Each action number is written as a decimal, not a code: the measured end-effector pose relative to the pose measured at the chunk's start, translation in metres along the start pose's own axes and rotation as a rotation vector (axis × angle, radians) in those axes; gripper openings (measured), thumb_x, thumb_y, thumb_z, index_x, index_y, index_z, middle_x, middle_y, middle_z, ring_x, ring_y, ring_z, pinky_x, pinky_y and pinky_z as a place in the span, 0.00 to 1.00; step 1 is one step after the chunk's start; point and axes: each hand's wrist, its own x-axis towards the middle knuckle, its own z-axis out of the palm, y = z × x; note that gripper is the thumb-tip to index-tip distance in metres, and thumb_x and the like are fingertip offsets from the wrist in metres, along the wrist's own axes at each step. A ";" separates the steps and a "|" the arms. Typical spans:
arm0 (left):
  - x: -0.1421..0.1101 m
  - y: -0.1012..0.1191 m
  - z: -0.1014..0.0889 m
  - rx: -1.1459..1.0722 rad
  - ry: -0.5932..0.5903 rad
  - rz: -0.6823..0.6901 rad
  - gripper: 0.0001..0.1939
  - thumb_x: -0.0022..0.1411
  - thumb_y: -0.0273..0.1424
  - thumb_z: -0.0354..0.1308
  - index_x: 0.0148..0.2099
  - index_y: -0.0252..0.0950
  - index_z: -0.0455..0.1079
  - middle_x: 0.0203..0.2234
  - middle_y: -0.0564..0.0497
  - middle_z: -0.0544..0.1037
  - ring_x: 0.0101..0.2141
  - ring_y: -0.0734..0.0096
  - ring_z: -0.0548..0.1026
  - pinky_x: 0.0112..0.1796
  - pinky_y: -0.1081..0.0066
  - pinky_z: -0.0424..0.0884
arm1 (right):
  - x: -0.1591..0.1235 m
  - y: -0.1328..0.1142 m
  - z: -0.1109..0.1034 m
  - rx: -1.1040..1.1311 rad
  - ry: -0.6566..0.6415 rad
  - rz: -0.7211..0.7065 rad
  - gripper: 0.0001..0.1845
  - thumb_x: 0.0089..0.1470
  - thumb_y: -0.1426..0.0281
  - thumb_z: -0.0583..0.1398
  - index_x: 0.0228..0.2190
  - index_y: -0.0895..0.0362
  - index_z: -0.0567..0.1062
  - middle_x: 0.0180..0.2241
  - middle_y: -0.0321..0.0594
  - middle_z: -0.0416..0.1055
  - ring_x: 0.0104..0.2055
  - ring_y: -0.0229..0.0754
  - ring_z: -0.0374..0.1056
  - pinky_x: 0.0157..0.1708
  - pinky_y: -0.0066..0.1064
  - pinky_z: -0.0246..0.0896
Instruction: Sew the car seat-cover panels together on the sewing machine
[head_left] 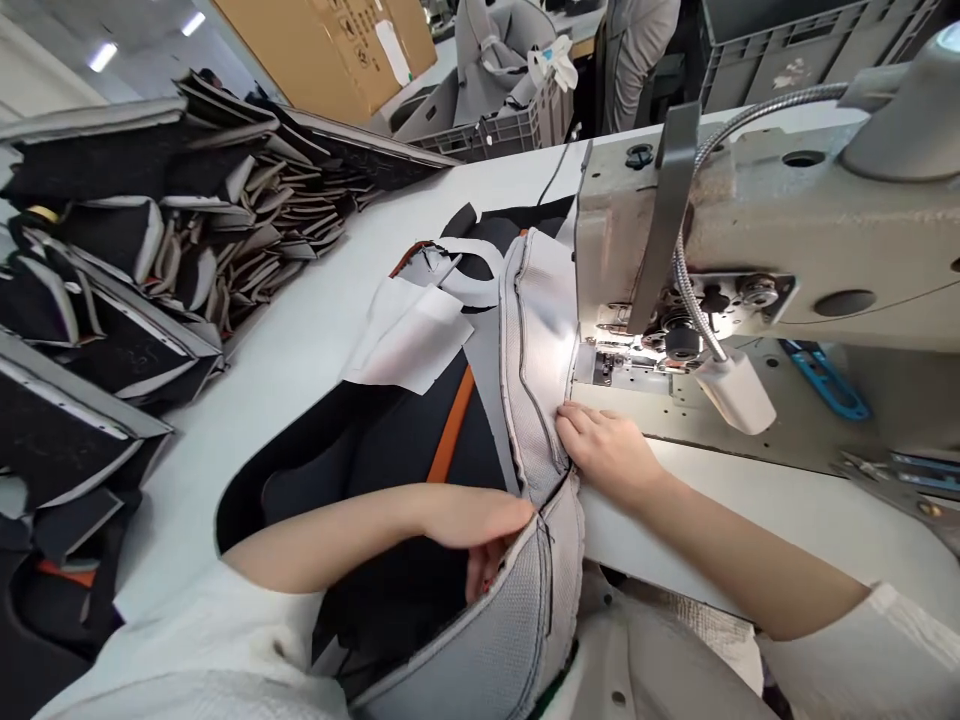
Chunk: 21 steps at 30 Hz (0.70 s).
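Observation:
A sewn fabric cover (536, 340), pale grey with dark seams along it, lies on the table and runs beside the sewing machine (720, 230). Its black side (390, 440) carries an orange strip (452, 425). My left hand (487, 530) is closed on the cover's near folded edge, thumb on top and fingers partly hidden beneath. Farther along, my right hand (607, 450) pinches the cover's right edge, close in front of the presser foot (606, 365). Loose white flaps (409, 335) lie at the cover's far end.
Stacked black and grey cut pieces (247, 200) fill the left side. Blue thread snips (825, 380) lie on the machine bed, with more tools (907, 480) at right. A lamp (739, 390) hangs by the needle. Behind are grey crates (517, 130), a carton (330, 50) and a person's legs (641, 60).

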 end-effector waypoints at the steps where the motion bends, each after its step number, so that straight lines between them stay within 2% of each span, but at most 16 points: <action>1: -0.007 0.014 -0.008 0.154 -0.007 0.038 0.16 0.60 0.32 0.46 0.23 0.34 0.68 0.19 0.55 0.70 0.22 0.75 0.70 0.30 0.72 0.67 | 0.001 -0.003 -0.001 -0.017 -0.016 0.009 0.12 0.54 0.83 0.52 0.33 0.61 0.73 0.41 0.49 0.73 0.39 0.44 0.69 0.29 0.31 0.60; 3: -0.010 0.037 -0.022 0.570 0.103 0.219 0.15 0.62 0.31 0.45 0.29 0.35 0.71 0.26 0.52 0.74 0.29 0.72 0.71 0.34 0.71 0.67 | 0.004 -0.006 -0.003 -0.033 -0.028 0.012 0.11 0.54 0.82 0.52 0.33 0.61 0.73 0.38 0.48 0.73 0.35 0.44 0.68 0.27 0.32 0.58; 5: 0.007 0.046 -0.032 0.917 0.311 0.369 0.15 0.64 0.29 0.43 0.40 0.34 0.72 0.36 0.47 0.75 0.39 0.66 0.71 0.41 0.68 0.65 | 0.004 -0.007 -0.002 -0.037 -0.040 0.014 0.12 0.54 0.83 0.52 0.32 0.61 0.73 0.34 0.46 0.73 0.30 0.43 0.67 0.25 0.32 0.54; 7: 0.037 0.040 -0.040 1.130 0.461 0.368 0.16 0.63 0.26 0.43 0.47 0.33 0.69 0.40 0.44 0.74 0.44 0.60 0.69 0.44 0.63 0.63 | 0.003 -0.007 -0.001 -0.045 -0.049 0.025 0.13 0.53 0.84 0.51 0.31 0.60 0.73 0.33 0.45 0.74 0.28 0.41 0.65 0.23 0.32 0.51; 8: 0.053 0.033 -0.044 1.211 0.480 0.326 0.17 0.62 0.25 0.44 0.48 0.33 0.69 0.38 0.44 0.74 0.43 0.59 0.69 0.42 0.61 0.63 | 0.002 -0.006 0.000 -0.054 -0.050 0.028 0.14 0.52 0.84 0.51 0.31 0.60 0.73 0.35 0.45 0.74 0.27 0.41 0.65 0.23 0.32 0.50; 11: 0.085 0.006 -0.051 1.319 0.479 0.260 0.20 0.60 0.26 0.47 0.54 0.38 0.66 0.37 0.46 0.73 0.38 0.59 0.69 0.37 0.62 0.63 | 0.001 -0.005 0.001 -0.086 -0.029 0.022 0.14 0.52 0.84 0.51 0.32 0.60 0.73 0.41 0.45 0.74 0.28 0.40 0.66 0.23 0.32 0.49; 14: 0.088 -0.012 -0.048 1.358 0.605 0.303 0.19 0.62 0.26 0.47 0.54 0.39 0.66 0.43 0.44 0.71 0.45 0.57 0.67 0.40 0.61 0.62 | 0.001 -0.005 0.000 -0.094 0.007 0.006 0.13 0.53 0.83 0.51 0.31 0.60 0.73 0.41 0.43 0.74 0.28 0.39 0.66 0.24 0.32 0.50; 17: 0.084 -0.016 -0.042 1.365 0.689 0.384 0.15 0.63 0.25 0.45 0.49 0.36 0.69 0.55 0.45 0.65 0.55 0.59 0.59 0.46 0.61 0.58 | 0.003 -0.003 0.000 -0.085 0.038 0.009 0.13 0.54 0.83 0.51 0.31 0.59 0.73 0.42 0.41 0.74 0.27 0.38 0.65 0.25 0.33 0.50; 19: 0.089 -0.013 -0.041 1.342 0.712 0.378 0.15 0.64 0.25 0.45 0.47 0.37 0.70 0.57 0.48 0.63 0.56 0.61 0.58 0.46 0.62 0.58 | 0.004 0.004 -0.001 -0.059 0.028 0.020 0.12 0.54 0.82 0.51 0.31 0.59 0.72 0.43 0.41 0.74 0.27 0.38 0.66 0.25 0.33 0.50; 21: 0.101 -0.008 -0.042 1.310 0.734 0.339 0.14 0.63 0.26 0.46 0.46 0.38 0.70 0.56 0.49 0.65 0.52 0.60 0.62 0.42 0.61 0.59 | 0.004 0.016 -0.002 -0.020 0.003 0.034 0.11 0.53 0.82 0.53 0.31 0.59 0.72 0.44 0.39 0.74 0.29 0.37 0.67 0.26 0.32 0.51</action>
